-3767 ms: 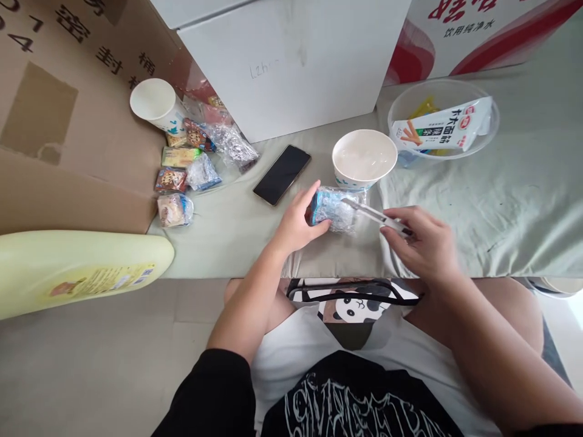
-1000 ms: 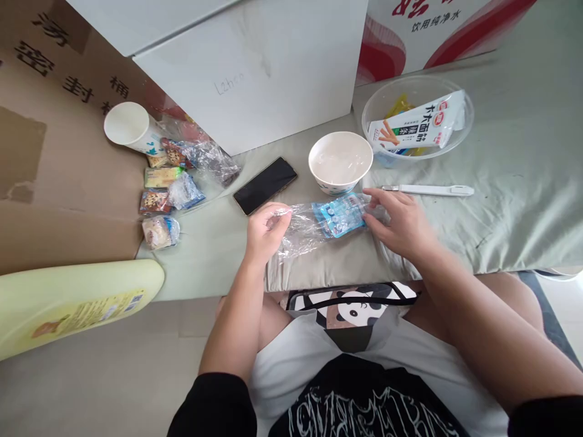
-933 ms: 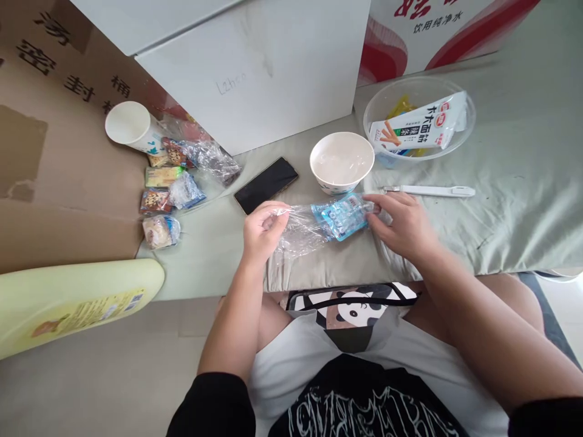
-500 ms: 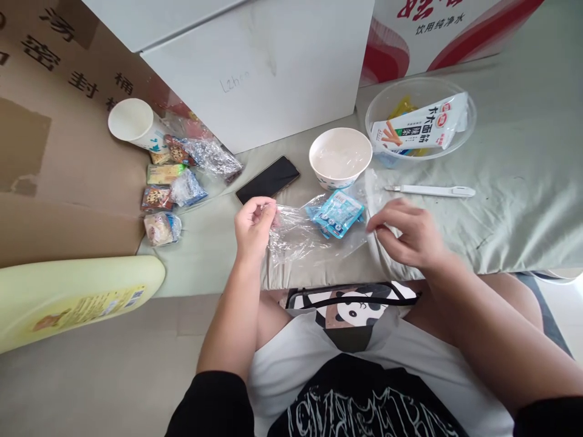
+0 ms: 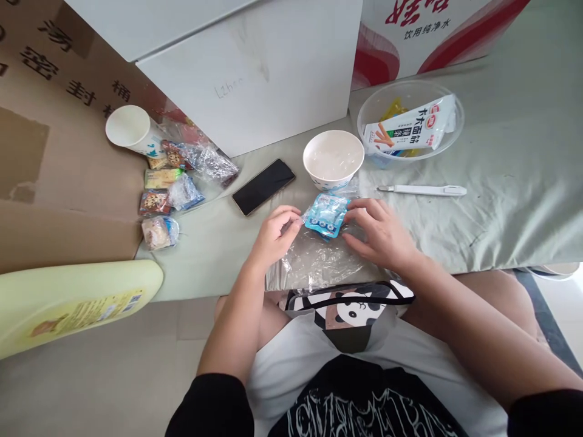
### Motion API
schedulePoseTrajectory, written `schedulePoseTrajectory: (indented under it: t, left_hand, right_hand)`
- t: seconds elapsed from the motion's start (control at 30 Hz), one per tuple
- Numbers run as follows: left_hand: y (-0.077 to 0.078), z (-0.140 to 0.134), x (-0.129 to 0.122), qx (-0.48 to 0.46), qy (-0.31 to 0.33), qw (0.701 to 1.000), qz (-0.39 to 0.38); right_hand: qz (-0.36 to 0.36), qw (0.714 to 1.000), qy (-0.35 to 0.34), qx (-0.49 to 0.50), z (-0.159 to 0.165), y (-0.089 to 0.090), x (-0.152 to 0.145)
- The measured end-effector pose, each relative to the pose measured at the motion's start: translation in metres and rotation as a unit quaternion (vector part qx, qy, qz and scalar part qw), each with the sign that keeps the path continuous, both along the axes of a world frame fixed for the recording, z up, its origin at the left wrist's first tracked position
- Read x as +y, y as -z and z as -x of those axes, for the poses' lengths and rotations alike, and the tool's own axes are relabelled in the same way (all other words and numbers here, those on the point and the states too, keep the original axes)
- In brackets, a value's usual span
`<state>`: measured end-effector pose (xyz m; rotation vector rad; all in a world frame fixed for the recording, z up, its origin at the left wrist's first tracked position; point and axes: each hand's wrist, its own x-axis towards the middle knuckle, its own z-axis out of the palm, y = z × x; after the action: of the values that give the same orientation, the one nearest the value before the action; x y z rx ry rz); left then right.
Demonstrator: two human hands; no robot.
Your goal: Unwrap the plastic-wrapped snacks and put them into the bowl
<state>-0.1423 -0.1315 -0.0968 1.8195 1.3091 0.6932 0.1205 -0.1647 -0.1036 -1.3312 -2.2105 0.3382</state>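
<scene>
A small stack of blue sachets (image 5: 327, 213) lies on crumpled clear plastic film (image 5: 314, 261) near the front edge of the cloth-covered surface. At the stack's left side is my left hand (image 5: 276, 235), its thumb and fingers bent and slightly apart, close to a bit of clear film. My right hand (image 5: 380, 233) is at the opposite side with spread fingers, the tips at the sachets' right edge. Just behind the sachets stands a white paper bowl (image 5: 334, 159) with something clear and shiny inside.
A phone (image 5: 264, 186) lies left of the bowl. A white-handled knife (image 5: 421, 190) and a clear plastic bowl (image 5: 450, 130) of snack packs are at right. Further left are a paper cup (image 5: 130, 128), wrapped snacks (image 5: 157, 203) and a yellow jug (image 5: 82, 300). Boxes (image 5: 255, 79) stand behind.
My left hand has let go of the stretched film and moved right to the sachets. My right hand has come left to them, its fingers opening. The sachets have shifted slightly left; the film lies lower.
</scene>
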Motion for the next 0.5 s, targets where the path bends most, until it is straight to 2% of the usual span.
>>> schedulePoseTrajectory:
  t: [0.07,0.13,0.2,0.27,0.37,0.5]
  left_hand:
    - [-0.001,-0.001,-0.001,-0.085,-0.022,0.995,0.036]
    - [-0.004,-0.003,-0.003,-0.204,-0.042,0.969,0.13]
    - [-0.008,-0.007,-0.006,-0.323,-0.052,0.916,0.233]
    - [-0.013,-0.01,-0.008,-0.41,-0.051,0.862,0.295]
    - [-0.019,-0.014,-0.009,-0.479,-0.055,0.814,0.324]
    - [-0.025,-0.014,-0.004,-0.522,-0.116,0.781,0.321]
  right_hand:
    - [0.008,1.0,-0.017,0.022,0.0,0.002,0.0]
    - [0.038,0.997,-0.052,0.046,0.001,0.004,-0.001]
    - [0.059,0.992,-0.081,0.071,0.001,0.007,-0.002]
    - [0.073,0.989,-0.088,0.093,0.002,0.008,-0.003]
    - [0.125,0.982,-0.062,0.127,0.001,0.005,-0.002]
    - [0.199,0.964,-0.039,0.173,-0.003,-0.004,0.0]
